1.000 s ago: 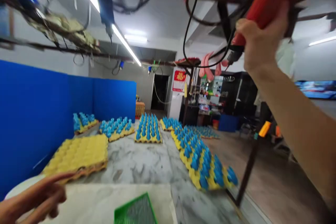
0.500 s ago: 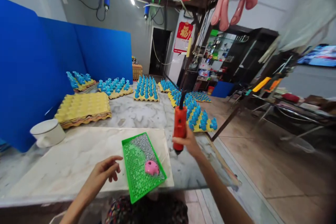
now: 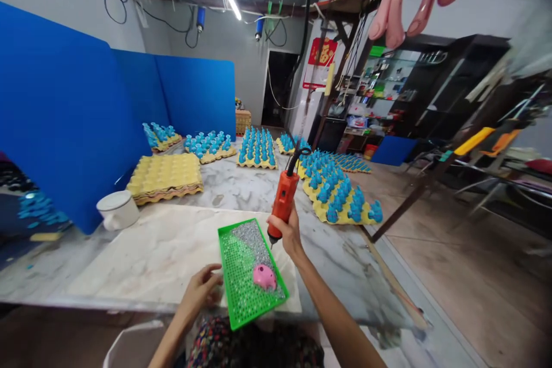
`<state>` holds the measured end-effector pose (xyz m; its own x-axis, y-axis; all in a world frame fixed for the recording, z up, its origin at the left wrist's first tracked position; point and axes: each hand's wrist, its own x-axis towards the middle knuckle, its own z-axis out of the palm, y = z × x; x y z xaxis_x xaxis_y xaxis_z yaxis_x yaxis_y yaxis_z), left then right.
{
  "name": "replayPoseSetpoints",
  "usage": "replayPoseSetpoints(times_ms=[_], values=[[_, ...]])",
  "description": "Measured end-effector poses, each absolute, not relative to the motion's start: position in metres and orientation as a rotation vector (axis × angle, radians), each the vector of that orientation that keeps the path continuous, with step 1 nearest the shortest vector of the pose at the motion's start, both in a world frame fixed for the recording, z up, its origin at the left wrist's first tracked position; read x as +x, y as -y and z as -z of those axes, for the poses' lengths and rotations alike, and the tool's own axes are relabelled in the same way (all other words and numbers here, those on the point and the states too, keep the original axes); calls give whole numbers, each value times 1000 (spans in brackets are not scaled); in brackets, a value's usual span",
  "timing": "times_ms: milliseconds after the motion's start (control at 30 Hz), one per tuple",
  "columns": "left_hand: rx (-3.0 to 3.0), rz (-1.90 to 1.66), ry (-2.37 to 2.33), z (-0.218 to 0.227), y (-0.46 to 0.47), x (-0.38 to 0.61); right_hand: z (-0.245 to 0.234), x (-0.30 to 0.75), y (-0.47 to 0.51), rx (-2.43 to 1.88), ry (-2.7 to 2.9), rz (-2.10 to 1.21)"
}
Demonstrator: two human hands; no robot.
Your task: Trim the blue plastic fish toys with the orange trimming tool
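Note:
My right hand [image 3: 288, 232] is wrapped round an orange electric screwdriver [image 3: 284, 195], its bit pointing down beside the right edge of a green perforated tray [image 3: 224, 259]. A black cord rises from the tool's top. Small silvery screws [image 3: 254, 238] are heaped at the tray's far right and scattered over its floor. On the tray's near right lies a rounded pink plastic piece [image 3: 264, 277] with dark holes. My left hand [image 3: 202, 287] is by the tray's left edge, fingers loosely apart and nothing seen in them; whether it touches the rim I cannot tell.
Yellow egg-carton trays [image 3: 166, 175] are stacked at left behind a white mug [image 3: 117, 210]. Blue figures [image 3: 257, 146] stand in more cartons at the back and right. A blue panel [image 3: 64, 98] borders the left side. Pale cloth [image 3: 172, 247] lies under the green tray.
My right hand has brought the screwdriver left, closer to the green tray, and tilted it. My left hand has come nearer the tray's left edge. The camera view has turned left.

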<state>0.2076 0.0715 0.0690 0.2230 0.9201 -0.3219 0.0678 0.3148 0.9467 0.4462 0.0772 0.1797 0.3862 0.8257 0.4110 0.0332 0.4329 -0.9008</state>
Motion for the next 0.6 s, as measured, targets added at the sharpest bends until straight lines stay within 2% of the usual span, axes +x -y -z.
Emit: replayPoseSetpoints(times_ms=[333,600], values=[[1710,-788,-1454,-49,-97,228,-161,434,-84,-976,944,-721],[1816,-713,-1409,-47,-106,248,-167,451,-82,-935,985,-670]])
